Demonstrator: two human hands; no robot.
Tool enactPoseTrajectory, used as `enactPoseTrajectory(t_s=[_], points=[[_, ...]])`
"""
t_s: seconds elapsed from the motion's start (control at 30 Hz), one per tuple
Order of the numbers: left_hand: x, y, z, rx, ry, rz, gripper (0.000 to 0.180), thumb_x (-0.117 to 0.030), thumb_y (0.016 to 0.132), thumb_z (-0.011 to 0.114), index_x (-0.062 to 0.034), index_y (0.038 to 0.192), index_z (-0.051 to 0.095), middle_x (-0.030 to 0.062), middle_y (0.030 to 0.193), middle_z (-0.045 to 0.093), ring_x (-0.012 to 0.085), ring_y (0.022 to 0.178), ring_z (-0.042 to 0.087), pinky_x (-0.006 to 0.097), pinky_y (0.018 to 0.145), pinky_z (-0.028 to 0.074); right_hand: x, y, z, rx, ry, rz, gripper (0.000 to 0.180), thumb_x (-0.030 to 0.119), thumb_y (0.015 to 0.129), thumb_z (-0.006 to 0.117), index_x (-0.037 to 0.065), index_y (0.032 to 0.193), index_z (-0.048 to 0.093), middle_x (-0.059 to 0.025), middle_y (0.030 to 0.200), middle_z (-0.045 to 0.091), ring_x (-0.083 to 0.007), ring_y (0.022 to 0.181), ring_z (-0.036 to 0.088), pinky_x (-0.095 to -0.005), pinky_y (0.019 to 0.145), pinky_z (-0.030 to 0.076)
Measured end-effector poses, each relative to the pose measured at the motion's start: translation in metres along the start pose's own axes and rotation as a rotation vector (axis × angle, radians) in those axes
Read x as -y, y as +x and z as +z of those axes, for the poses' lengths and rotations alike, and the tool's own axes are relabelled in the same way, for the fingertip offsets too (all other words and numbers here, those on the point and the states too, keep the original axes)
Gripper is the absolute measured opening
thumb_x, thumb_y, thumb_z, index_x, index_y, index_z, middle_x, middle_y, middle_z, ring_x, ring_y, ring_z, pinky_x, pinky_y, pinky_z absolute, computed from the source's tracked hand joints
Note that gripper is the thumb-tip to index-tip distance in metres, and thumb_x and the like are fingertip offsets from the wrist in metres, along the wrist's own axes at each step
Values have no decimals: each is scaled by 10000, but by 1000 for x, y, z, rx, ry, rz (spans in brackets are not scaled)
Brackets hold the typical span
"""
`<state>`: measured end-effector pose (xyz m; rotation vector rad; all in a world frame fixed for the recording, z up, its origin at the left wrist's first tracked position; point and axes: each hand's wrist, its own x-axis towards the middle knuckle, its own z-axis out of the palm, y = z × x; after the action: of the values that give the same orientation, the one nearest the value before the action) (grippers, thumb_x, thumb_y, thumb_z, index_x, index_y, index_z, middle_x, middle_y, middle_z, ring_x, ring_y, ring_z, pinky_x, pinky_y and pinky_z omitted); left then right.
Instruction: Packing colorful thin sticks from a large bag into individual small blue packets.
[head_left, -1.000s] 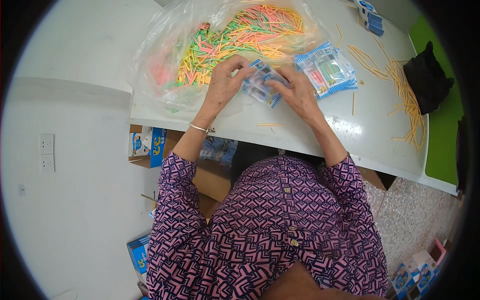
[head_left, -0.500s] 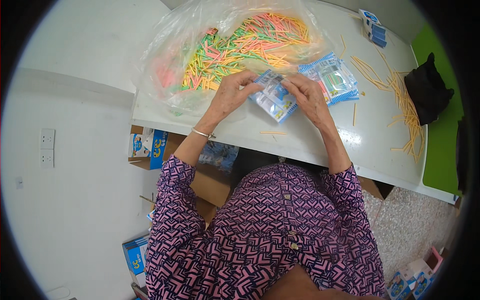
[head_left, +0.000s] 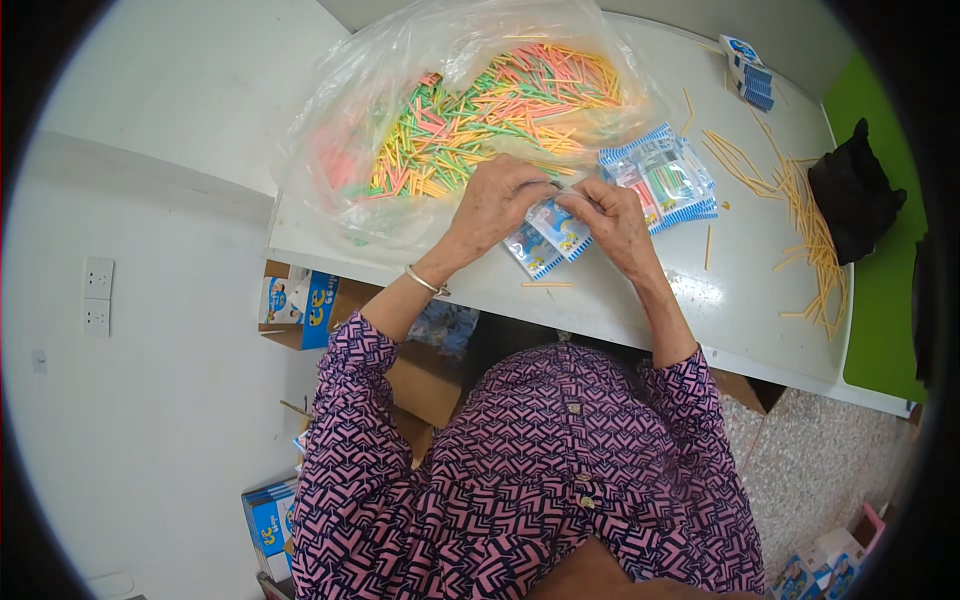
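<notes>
My left hand [head_left: 495, 205] and my right hand [head_left: 612, 222] both grip a small blue-and-white packet [head_left: 548, 236] between them, just above the white table [head_left: 740, 270]. The fingertips of both hands meet at the packet's upper edge. Right behind the hands lies a large clear plastic bag [head_left: 400, 110] full of coloured sticks [head_left: 480, 120] in pink, green, yellow and orange. A pile of filled blue-edged packets [head_left: 665, 180] rests just right of my right hand.
Loose yellow sticks [head_left: 800, 220] are scattered on the table's right side, beside a black bag [head_left: 850, 195]. A small blue box [head_left: 745, 70] sits at the far edge. Cardboard boxes [head_left: 300, 305] stand under the table on the left, and more boxes [head_left: 268, 520] rest on the floor.
Both hands have stayed together on the small packet, working at its upper edge. The view has shifted slightly, so hands and table sit a little lower in the picture.
</notes>
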<state>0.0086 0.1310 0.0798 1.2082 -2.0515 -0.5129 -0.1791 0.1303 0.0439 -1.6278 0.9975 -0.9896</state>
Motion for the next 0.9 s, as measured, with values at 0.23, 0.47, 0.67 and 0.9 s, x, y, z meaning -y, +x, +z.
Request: enactPoseTrajectory(t_s=[0.23, 0.47, 0.67, 0.9], points=[[18, 16, -9, 176, 274, 71, 189, -172, 826, 615, -2, 902, 650, 124, 853, 630, 243, 796, 587, 317, 725, 454, -14, 3, 7, -71, -88, -87, 321, 234, 863, 590, -30, 687, 538, -152, 531, 467, -219, 454, 422, -354, 464, 322], [112, 95, -39, 100, 542, 130, 237, -116, 847, 525, -2, 1050, 569, 157, 1026, 602, 326, 992, 554, 359, 884, 443, -12, -1, 7, -89, -183, -141, 304, 211, 892, 564, -50, 737, 546, -112, 544, 438, -152, 505, 393, -315, 488, 315], [153, 130, -46, 244, 963, 269, 376, 10, 775, 482, -34, 1149, 477, 139, 1185, 487, 325, 1108, 487, 406, 935, 421, -13, -1, 9, -123, -206, -197, 286, 199, 881, 565, -44, 731, 551, -167, 582, 498, -269, 492, 464, -359, 494, 337], [163, 144, -48, 208, 1049, 459, 265, -7, 748, 515, -21, 1013, 522, 128, 1087, 503, 287, 1068, 503, 383, 876, 462, -13, 1, 8, -142, -219, -225, 257, 177, 866, 576, -20, 705, 536, -174, 646, 543, -343, 553, 519, -408, 507, 374]])
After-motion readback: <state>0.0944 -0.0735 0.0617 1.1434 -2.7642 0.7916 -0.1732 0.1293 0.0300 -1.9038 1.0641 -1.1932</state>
